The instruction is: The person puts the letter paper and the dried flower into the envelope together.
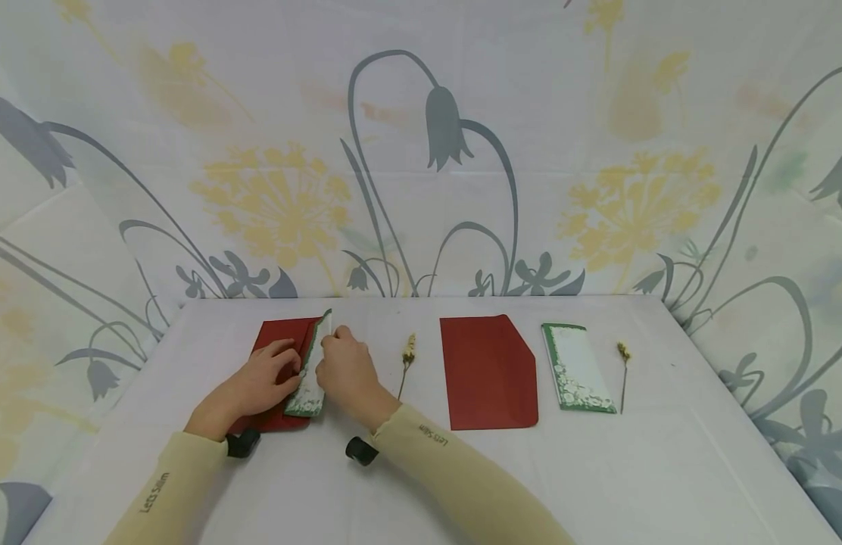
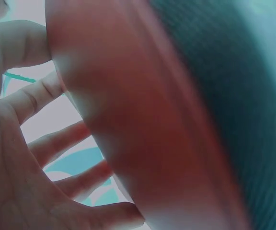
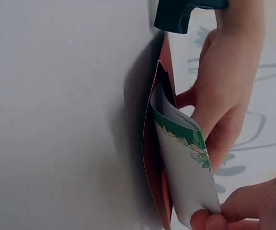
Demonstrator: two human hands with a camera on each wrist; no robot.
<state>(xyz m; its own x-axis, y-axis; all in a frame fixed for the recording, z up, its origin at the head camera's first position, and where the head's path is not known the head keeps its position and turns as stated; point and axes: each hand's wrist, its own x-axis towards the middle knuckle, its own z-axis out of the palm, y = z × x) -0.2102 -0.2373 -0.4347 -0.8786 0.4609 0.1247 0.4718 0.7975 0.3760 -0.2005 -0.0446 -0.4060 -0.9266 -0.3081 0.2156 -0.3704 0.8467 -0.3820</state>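
Observation:
A red envelope [image 1: 274, 331] lies at the left of the table under my left hand [image 1: 260, 382]. The fingers of that hand bend down onto it, spread apart in the left wrist view, with the thumb near its gaping edge. My right hand [image 1: 353, 378] pinches a white card [image 3: 190, 177] with a green floral border by its outer edge. In the right wrist view, the card is curved and tilted, its far side inside the opening of the envelope [image 3: 150, 143]. The left hand [image 3: 224, 91] also shows behind the card there; part of its thumb is hidden.
A dried yellow flower [image 1: 409, 352] lies right of my right hand. Farther right are a second red envelope [image 1: 492, 375], a second green-bordered card [image 1: 581, 367] and another dried flower [image 1: 623, 363]. A floral cloth [image 1: 421, 227] hangs behind the white table [image 1: 598, 477].

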